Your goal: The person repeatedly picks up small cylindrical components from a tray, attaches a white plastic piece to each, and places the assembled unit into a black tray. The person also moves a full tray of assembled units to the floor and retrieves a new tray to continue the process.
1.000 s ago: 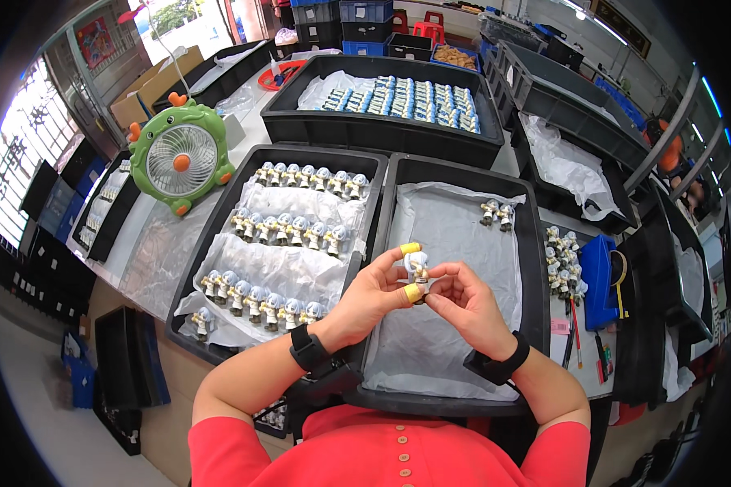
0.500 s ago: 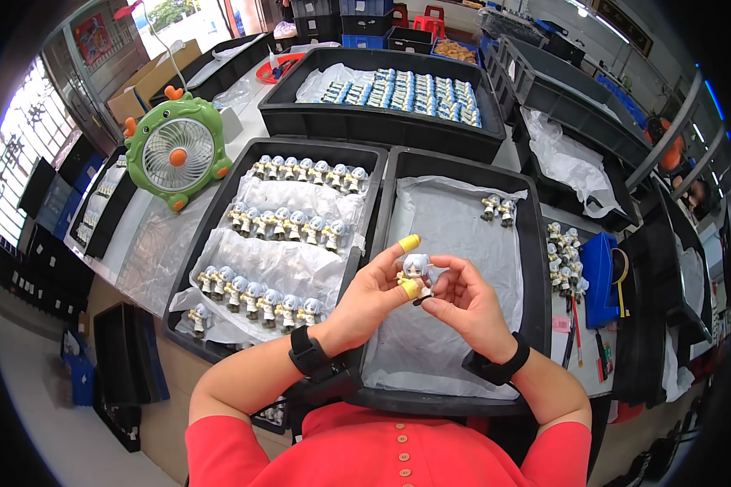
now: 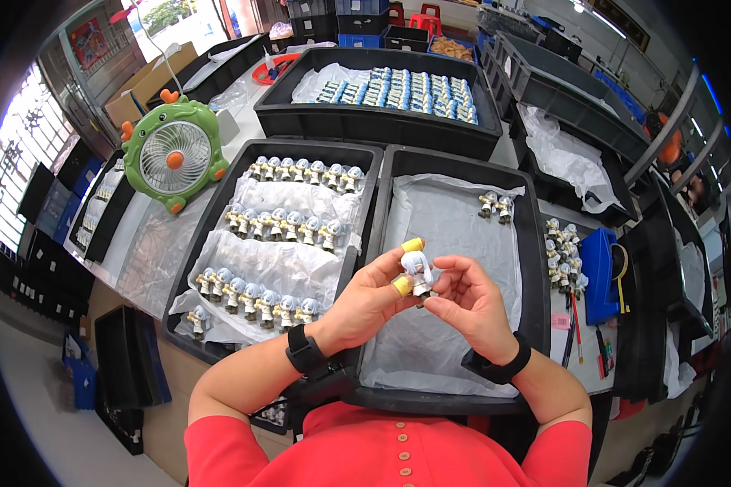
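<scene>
A small white figurine (image 3: 417,271) is pinched between both hands above the right black tray (image 3: 531,268). My left hand (image 3: 367,303) grips it with thumb and forefinger, each tipped with a yellow finger cot. From the right, my right hand (image 3: 468,307) holds the figurine's lower part. Two finished figurines (image 3: 495,205) stand at the far end of that tray, on its plastic liner. The left black tray (image 3: 219,213) carries several rows of similar figurines (image 3: 283,225).
A green desk fan (image 3: 173,153) stands at the left. A far tray (image 3: 382,123) holds blue-white parts. More figurines (image 3: 562,254), a blue bin (image 3: 598,265) and pens lie at the right. Dark crates ring the table.
The figurine has been turned a little between the fingers; the hands stay in the same place over the right tray.
</scene>
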Motion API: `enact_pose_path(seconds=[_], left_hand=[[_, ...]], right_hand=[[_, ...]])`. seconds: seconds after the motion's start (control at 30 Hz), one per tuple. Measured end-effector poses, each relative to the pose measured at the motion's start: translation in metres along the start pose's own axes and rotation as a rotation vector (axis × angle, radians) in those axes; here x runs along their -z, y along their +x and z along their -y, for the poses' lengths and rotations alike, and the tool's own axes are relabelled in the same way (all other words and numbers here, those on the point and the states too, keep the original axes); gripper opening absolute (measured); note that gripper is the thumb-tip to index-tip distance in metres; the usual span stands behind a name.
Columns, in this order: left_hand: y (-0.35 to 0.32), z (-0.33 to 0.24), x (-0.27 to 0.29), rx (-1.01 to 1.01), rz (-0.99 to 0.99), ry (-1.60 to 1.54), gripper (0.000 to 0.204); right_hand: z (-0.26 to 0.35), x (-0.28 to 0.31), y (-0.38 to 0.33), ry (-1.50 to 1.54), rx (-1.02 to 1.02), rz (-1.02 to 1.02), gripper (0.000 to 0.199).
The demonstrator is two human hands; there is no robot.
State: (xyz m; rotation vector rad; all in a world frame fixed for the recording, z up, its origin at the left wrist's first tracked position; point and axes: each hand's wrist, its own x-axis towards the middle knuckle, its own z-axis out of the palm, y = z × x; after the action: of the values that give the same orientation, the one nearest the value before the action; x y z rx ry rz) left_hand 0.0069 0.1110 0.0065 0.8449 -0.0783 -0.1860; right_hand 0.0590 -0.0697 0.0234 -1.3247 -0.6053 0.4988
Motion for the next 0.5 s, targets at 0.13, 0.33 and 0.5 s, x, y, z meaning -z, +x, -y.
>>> enact_pose_path(seconds=[0.13, 0.33, 0.5], left_hand=[[0.001, 0.002, 0.002, 0.011, -0.016, -0.023, 0.051], [0.001, -0.005, 0.0, 0.033, 0.039, -0.097, 0.055], [-0.001, -0.004, 0.001, 0.014, 0.091, -0.009, 0.061]], right_hand=[[-0.001, 0.002, 0.0, -0.06, 0.024, 0.008, 0.044], [0.004, 0.001, -0.002, -0.439, 0.168, -0.058, 0.053], [0.011, -0.004, -0.002, -0.673, 0.267, -0.038, 0.058]])
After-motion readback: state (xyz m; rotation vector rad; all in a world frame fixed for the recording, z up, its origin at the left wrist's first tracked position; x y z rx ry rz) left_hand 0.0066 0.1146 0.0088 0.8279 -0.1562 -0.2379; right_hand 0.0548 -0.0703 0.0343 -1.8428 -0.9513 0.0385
